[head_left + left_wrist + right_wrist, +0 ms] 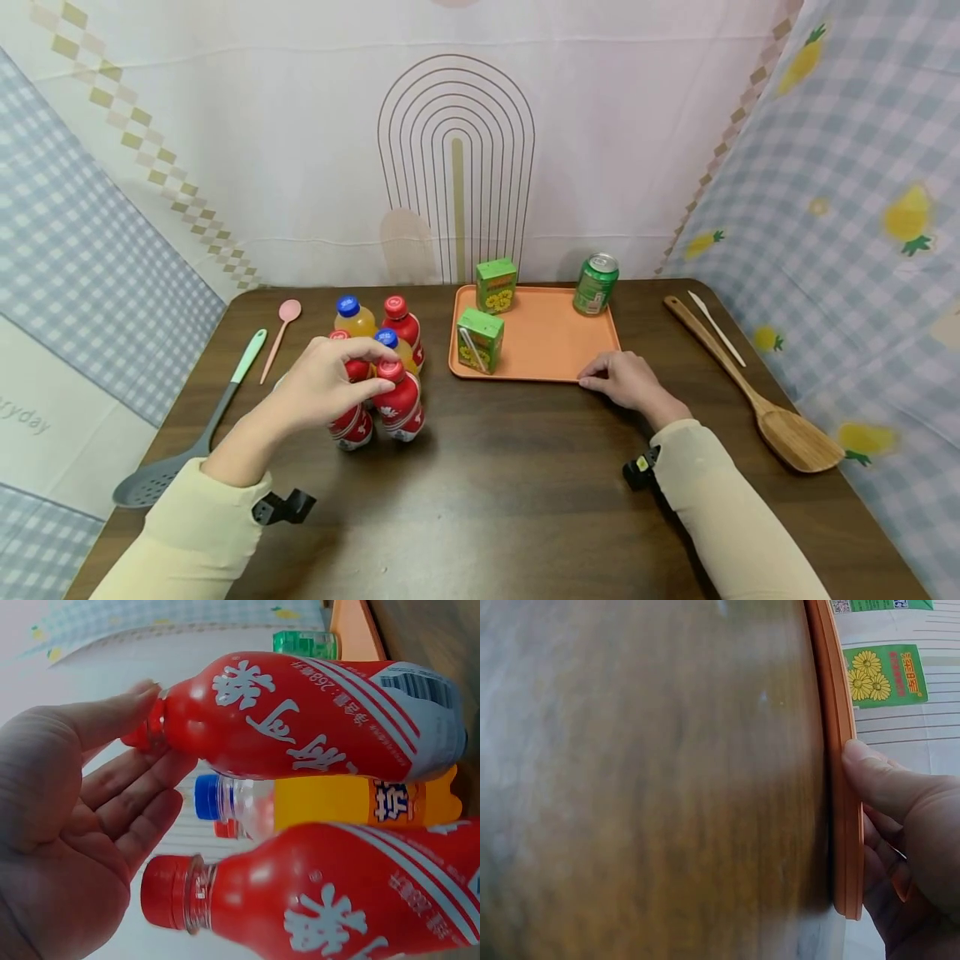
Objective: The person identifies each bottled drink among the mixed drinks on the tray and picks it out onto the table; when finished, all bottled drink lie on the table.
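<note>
A cluster of small bottles stands left of centre on the dark wooden table [510,467]. My left hand [382,372] reaches over it. Thumb and fingers pinch the cap and neck of the front red bottle [399,404]. The left wrist view shows that left hand [161,727] with the thumb on the cap of the red bottle [315,720] and the fingers behind its neck. My right hand [600,379] grips the near right corner of the orange tray [547,342]. In the right wrist view the right hand [866,791] has its thumb against the tray rim [832,712].
A second red bottle [352,425], two orange-drink bottles [354,317] and another red one [401,321] crowd the held bottle. Two green juice boxes [480,339] and a green can [596,284] stand on the tray. A wooden spatula [750,392] lies right; a slotted spatula [195,433] and pink spoon [281,329] lie left.
</note>
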The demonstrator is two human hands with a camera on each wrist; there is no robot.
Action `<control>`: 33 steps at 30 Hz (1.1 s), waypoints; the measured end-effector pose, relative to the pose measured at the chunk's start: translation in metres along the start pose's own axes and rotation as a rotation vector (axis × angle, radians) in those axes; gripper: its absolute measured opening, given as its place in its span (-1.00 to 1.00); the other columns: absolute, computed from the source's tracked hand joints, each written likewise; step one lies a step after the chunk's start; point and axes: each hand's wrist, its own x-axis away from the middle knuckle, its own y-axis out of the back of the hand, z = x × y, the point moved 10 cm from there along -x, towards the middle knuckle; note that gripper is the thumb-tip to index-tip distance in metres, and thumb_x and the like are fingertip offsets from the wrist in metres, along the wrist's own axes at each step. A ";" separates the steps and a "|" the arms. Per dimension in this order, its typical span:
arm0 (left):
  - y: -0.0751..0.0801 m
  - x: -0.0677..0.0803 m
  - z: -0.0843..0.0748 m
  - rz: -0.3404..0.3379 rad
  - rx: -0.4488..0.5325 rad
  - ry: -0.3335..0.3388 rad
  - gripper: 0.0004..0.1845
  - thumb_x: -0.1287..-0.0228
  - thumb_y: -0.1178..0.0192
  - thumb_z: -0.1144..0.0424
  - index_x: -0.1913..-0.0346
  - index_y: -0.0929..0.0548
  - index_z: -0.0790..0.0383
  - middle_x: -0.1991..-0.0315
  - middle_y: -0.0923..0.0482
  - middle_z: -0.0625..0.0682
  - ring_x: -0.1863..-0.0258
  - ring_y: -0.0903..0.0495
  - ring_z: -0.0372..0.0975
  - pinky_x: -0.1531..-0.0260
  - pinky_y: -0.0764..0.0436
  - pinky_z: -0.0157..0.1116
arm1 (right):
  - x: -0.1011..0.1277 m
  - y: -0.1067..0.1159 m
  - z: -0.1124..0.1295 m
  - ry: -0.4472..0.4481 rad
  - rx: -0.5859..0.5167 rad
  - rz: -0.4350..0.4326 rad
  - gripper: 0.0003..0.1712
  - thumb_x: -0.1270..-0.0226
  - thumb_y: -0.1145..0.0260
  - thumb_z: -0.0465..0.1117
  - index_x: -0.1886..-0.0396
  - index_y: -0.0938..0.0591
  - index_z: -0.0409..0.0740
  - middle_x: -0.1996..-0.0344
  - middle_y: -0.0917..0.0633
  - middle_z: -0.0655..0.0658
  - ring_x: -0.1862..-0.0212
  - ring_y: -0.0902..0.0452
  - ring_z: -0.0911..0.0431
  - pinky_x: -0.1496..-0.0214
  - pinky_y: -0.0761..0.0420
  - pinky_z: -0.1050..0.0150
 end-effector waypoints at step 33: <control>-0.003 0.011 0.024 -0.024 0.050 -0.014 -0.69 0.10 -0.55 0.23 0.20 -0.77 0.02 0.24 -0.70 -0.22 0.28 -0.64 -0.33 0.42 -0.63 -0.33 | 0.002 0.003 -0.007 -0.015 -0.003 0.000 -0.96 -0.21 -0.42 -0.08 0.36 -0.78 0.14 0.33 -0.73 0.12 0.17 -0.63 0.09 0.03 -0.56 -0.02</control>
